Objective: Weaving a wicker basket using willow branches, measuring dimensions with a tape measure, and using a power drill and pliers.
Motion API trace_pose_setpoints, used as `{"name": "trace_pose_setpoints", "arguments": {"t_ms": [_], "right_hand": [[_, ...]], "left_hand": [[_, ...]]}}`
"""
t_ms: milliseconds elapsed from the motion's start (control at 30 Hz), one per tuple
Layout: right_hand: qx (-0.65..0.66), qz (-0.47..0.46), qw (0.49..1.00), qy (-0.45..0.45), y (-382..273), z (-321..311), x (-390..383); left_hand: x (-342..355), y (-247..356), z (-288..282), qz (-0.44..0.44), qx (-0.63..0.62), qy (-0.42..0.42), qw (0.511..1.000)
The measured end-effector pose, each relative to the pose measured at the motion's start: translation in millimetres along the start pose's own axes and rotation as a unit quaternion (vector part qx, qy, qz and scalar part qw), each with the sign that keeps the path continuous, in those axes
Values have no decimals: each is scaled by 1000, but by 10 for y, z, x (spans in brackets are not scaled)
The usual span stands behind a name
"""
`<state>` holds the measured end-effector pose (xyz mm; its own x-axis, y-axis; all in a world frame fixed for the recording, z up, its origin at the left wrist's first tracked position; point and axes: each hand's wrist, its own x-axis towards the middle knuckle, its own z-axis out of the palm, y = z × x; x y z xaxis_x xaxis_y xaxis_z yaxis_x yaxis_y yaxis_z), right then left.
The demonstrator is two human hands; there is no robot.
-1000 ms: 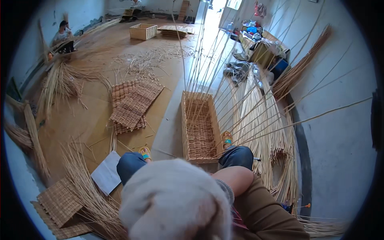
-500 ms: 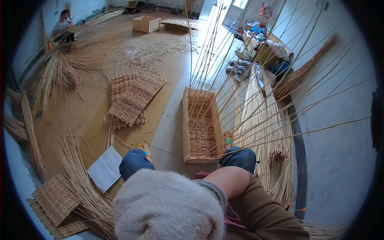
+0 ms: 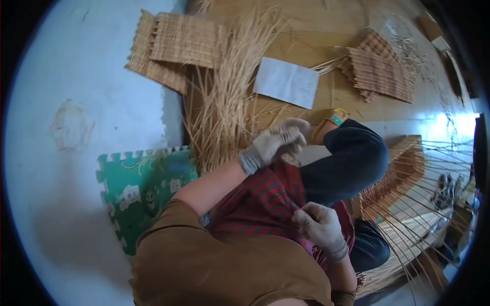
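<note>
My left hand (image 3: pixel 279 142), in a pale knit work glove, is raised over my lap with its fingers loosely bent and apart. Nothing shows in it. Lower down, my right hand (image 3: pixel 321 228), gloved the same way, is closed with thumb and fingers together at a fold of the red plaid apron (image 3: pixel 250 201), which is drawn up toward it. Beyond my right knee stands a rectangular wicker basket (image 3: pixel 393 171), long unwoven stakes fanning out from its side. Cut wicker rods (image 3: pixel 229 86) lie in a heap past my left hand.
Woven panels (image 3: pixel 189 41) lie by the rods, and more woven panels (image 3: pixel 383 76) on the brown floor. A whitish flat sheet (image 3: pixel 287 82) is between them. A green foam mat (image 3: pixel 148 191) lies near my left elbow, beside the pale wall (image 3: pixel 76 204). A bundle of pale rods (image 3: pixel 418 224) borders the basket.
My view has swung left and down, so the basket now sits at the right. My right gloved hand, large and close before, is now down at my lap. My left hand has come into view.
</note>
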<state>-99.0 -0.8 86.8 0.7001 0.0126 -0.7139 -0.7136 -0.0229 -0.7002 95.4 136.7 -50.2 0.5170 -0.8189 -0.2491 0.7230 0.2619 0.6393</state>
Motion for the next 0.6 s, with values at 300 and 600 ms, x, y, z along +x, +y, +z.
{"name": "trace_pose_setpoints", "arguments": {"t_ms": [300, 600], "right_hand": [[-58, 38, 997, 33, 193, 293, 253], [9, 22, 993, 112, 406, 417, 247]], "left_hand": [[-1220, -1973, -2051, 20, 494, 186, 849], [-882, -818, -2110, -62, 741, 421, 519]]}}
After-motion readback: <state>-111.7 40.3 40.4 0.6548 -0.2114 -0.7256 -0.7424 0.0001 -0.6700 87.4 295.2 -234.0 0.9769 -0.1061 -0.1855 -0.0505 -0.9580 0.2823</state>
